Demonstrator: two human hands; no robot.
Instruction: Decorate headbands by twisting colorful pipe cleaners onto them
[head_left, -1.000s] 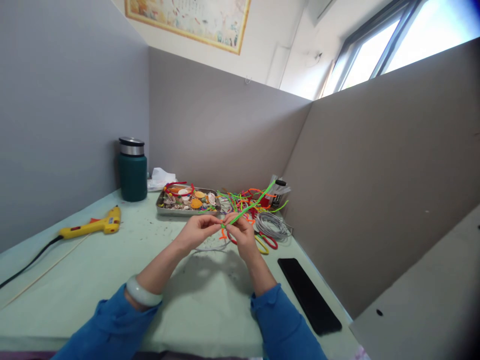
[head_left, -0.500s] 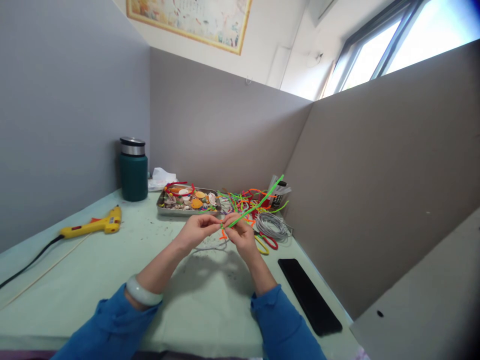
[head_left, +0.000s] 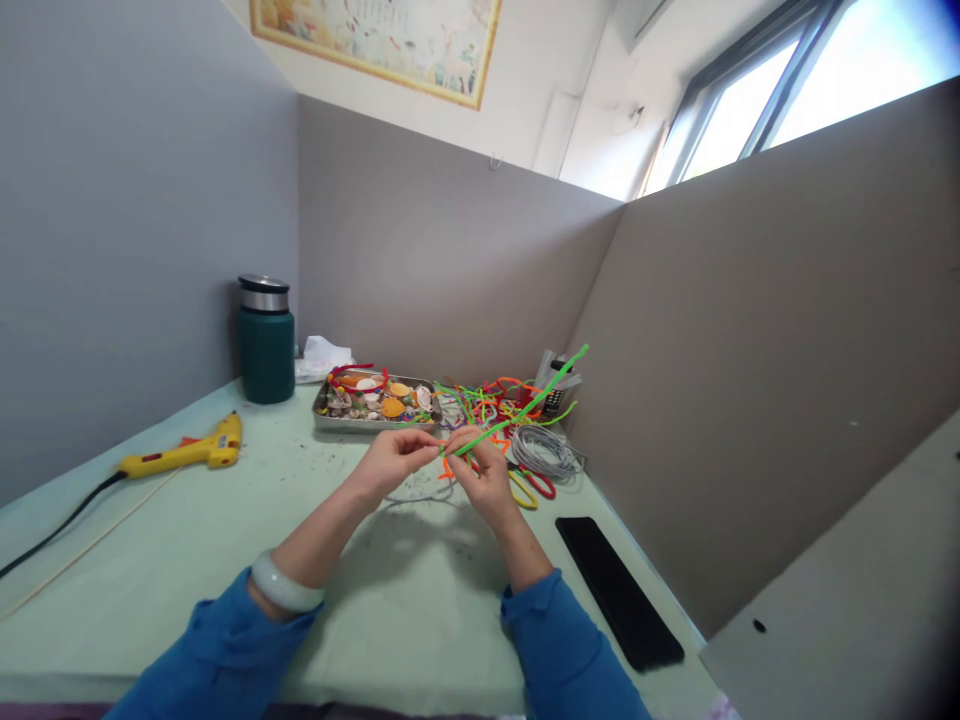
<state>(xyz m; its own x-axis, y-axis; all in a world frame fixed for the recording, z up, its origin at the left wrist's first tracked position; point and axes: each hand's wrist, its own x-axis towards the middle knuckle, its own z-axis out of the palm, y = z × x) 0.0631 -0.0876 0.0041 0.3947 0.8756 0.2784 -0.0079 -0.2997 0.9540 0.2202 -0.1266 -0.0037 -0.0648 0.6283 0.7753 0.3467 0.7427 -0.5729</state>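
Observation:
Over the middle of the table my left hand (head_left: 396, 461) and my right hand (head_left: 482, 468) meet, both with pinched fingers. Between them is a bright green pipe cleaner (head_left: 532, 402), its long free part slanting up and to the right past my right hand. My left fingertips pinch its near end, partly hidden by the fingers. A small orange pipe cleaner piece (head_left: 445, 469) hangs by the right fingertips; whether it is joined to the green one I cannot tell. Beneath the hands a grey cord (head_left: 420, 497) lies on the table.
A metal tray (head_left: 352, 424) of shells stands behind my left hand, beside a pile of coloured pipe cleaners (head_left: 487, 405). Scissors (head_left: 525, 490), coiled grey wire (head_left: 546, 452) and a phone (head_left: 619, 592) lie right. At left are a glue gun (head_left: 184, 455) and green flask (head_left: 267, 350).
The free end of the green pipe cleaner has swung a little to the right and slightly lower in slant. Both hands stay nearly in place.

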